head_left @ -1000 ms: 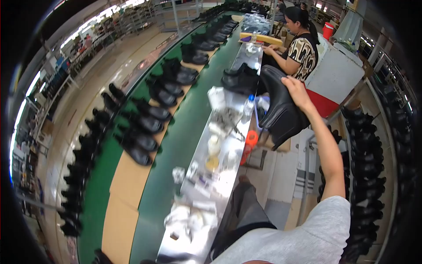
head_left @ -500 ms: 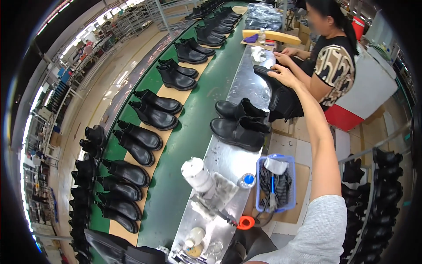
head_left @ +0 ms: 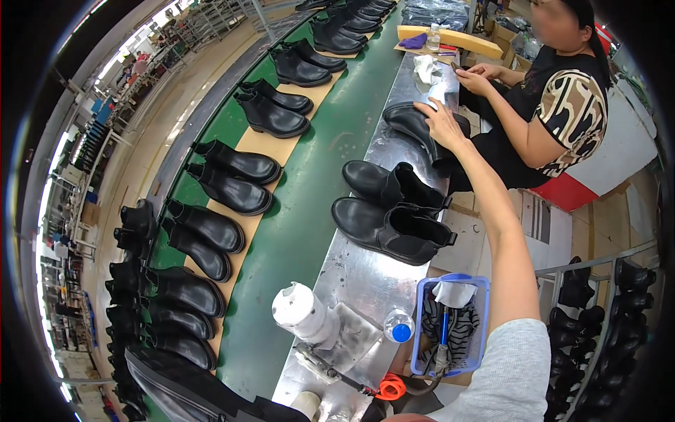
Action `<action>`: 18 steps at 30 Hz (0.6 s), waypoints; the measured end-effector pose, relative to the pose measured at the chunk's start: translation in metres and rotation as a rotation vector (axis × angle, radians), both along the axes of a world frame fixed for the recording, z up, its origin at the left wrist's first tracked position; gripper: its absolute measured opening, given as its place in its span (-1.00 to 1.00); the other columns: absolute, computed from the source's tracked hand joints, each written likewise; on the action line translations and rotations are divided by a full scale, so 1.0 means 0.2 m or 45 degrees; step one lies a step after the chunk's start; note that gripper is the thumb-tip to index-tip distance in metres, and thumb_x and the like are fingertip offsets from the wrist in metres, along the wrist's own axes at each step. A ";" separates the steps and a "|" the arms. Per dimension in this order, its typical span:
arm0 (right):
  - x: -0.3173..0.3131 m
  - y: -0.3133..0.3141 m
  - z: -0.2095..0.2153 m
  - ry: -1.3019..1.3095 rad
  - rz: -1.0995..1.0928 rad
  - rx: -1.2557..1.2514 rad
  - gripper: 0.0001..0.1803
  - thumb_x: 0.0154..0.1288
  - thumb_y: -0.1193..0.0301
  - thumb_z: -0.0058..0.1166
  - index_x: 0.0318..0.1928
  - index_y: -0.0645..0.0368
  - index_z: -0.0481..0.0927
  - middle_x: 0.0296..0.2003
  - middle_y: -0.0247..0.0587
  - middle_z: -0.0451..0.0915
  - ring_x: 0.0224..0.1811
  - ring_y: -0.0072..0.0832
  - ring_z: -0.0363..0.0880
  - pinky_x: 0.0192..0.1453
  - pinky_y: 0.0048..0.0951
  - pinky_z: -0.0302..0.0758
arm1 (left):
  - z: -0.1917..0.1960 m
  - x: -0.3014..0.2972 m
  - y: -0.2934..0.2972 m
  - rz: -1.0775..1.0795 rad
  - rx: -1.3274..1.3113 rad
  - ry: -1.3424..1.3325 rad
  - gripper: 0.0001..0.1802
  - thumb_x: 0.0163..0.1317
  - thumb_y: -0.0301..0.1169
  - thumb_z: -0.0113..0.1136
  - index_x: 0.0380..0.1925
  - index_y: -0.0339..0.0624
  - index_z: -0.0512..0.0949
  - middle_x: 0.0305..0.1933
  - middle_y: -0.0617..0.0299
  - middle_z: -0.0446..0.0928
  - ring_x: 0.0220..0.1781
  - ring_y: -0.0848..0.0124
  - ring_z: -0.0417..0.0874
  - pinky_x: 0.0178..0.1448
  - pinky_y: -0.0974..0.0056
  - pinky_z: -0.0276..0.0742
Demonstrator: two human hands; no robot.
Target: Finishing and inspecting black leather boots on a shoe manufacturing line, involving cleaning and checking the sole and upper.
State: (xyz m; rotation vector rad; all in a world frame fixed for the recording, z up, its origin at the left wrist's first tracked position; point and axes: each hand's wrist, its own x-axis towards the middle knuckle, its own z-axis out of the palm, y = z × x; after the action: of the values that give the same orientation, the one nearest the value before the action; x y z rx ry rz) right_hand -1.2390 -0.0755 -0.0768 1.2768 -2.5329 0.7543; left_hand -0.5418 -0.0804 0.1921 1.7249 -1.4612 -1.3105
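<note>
Head view.
- Right hand [head_left: 444,126], upper right of centre: over a single black boot [head_left: 408,125], fingers at its upper; whether the grip is clamped on it or merely laid there cannot be told.
- Left hand: outside the frame; grip cannot be told.
- Single black boot: upper centre-right, on the metal bench [head_left: 327,281], toe leftward.
- Boot pair [head_left: 362,221], black: centre, on the bench, side by side, toes leftward.
- Large dark boot [head_left: 186,387]: lower left, close to the camera.
- White container [head_left: 302,313]: lower centre, beside a stained grey cloth [head_left: 358,332].
- Clear bottle [head_left: 396,323], blue cap: right of the cloth.
- Blue basket [head_left: 484,309]: lower right, holding a blue-handled tool [head_left: 444,327].
- Green conveyor [head_left: 302,176]: left of the bench, bearing rows of black boots [head_left: 271,116].
- Co-worker [head_left: 573,112]: upper right, patterned sleeves.
</note>
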 end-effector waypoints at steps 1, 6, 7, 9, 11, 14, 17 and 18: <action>0.00 -0.01 0.01 0.048 0.008 0.068 -0.37 0.19 0.54 -0.06 0.29 -0.16 0.26 0.21 0.05 0.25 0.30 -0.02 0.18 0.32 -0.06 0.19 | 0.00 0.00 -0.01 -0.040 -0.014 0.005 -0.34 0.14 -0.47 0.23 0.20 -0.38 0.16 0.12 -0.01 0.37 0.09 0.27 0.40 0.22 0.18 0.26; 0.02 -0.02 0.10 0.056 0.030 0.171 -0.21 -0.01 0.69 -0.16 0.29 -0.22 0.28 0.33 0.12 0.04 0.37 0.00 0.04 0.35 -0.12 0.19 | 0.01 -0.09 0.00 -0.005 -0.120 0.094 -0.42 0.15 -0.51 0.18 0.15 -0.41 0.21 0.10 0.01 0.40 0.10 0.29 0.40 0.22 0.20 0.24; 0.04 -0.02 0.11 0.080 0.028 0.191 -0.18 0.01 0.70 -0.20 0.30 -0.29 0.24 0.37 0.09 -0.07 0.39 0.04 -0.02 0.38 -0.18 0.17 | 0.03 -0.12 0.01 -0.002 -0.146 0.157 -0.45 0.15 -0.53 0.17 0.13 -0.43 0.22 0.05 0.03 0.44 0.06 0.29 0.44 0.20 0.20 0.27; 0.03 -0.04 0.08 0.033 -0.006 0.414 -0.15 0.06 0.71 -0.24 0.32 -0.44 0.18 0.40 0.03 -0.16 0.43 0.06 -0.15 0.34 0.14 0.11 | 0.07 -0.18 0.04 -0.028 -0.128 0.182 -0.47 0.14 -0.54 0.17 0.10 -0.42 0.25 0.02 0.05 0.46 0.03 0.30 0.46 0.18 0.21 0.29; 0.09 -0.06 0.11 -0.121 -0.166 0.588 -0.20 0.12 0.67 -0.25 0.32 -0.41 0.17 0.42 -0.03 -0.23 0.46 0.03 -0.27 0.23 0.46 0.03 | 0.10 -0.20 0.04 -0.085 -0.040 0.238 -0.56 0.13 -0.53 0.18 0.03 -0.38 0.35 -0.05 0.09 0.51 -0.03 0.33 0.50 0.13 0.25 0.35; 0.12 -0.02 0.21 -0.125 -0.204 0.392 -0.29 0.13 0.62 -0.19 0.30 -0.25 0.22 0.41 0.00 -0.19 0.44 0.07 -0.22 0.25 0.38 0.07 | 0.13 -0.21 0.03 -0.196 0.000 0.296 -0.58 0.15 -0.48 0.19 0.02 -0.32 0.39 -0.06 0.12 0.52 -0.03 0.33 0.50 0.14 0.24 0.35; 0.46 -0.07 0.50 -0.070 0.205 -0.465 -0.47 0.18 0.41 -0.02 0.20 0.21 0.32 0.20 0.10 0.26 0.27 0.01 0.20 0.28 -0.13 0.25 | 0.16 -0.34 0.02 -0.291 -0.190 0.427 -0.46 0.06 -0.42 0.19 0.05 -0.43 0.34 -0.04 0.02 0.50 -0.04 0.32 0.55 0.11 0.26 0.44; 0.72 -0.05 0.70 -0.045 0.465 -0.595 -0.42 0.18 0.26 0.08 0.16 0.29 0.33 0.11 0.11 0.36 0.22 -0.06 0.29 0.23 -0.26 0.30 | 0.19 -0.39 0.02 -0.281 -0.179 0.436 -0.48 0.09 -0.40 0.18 0.05 -0.43 0.35 -0.05 0.04 0.50 -0.05 0.33 0.55 0.11 0.27 0.43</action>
State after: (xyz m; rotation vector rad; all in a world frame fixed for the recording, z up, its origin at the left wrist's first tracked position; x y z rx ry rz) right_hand -1.0954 -0.0856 0.0623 1.5626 -1.9850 1.3544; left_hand -0.6206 -0.0772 0.2299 1.2060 -1.5279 -1.4899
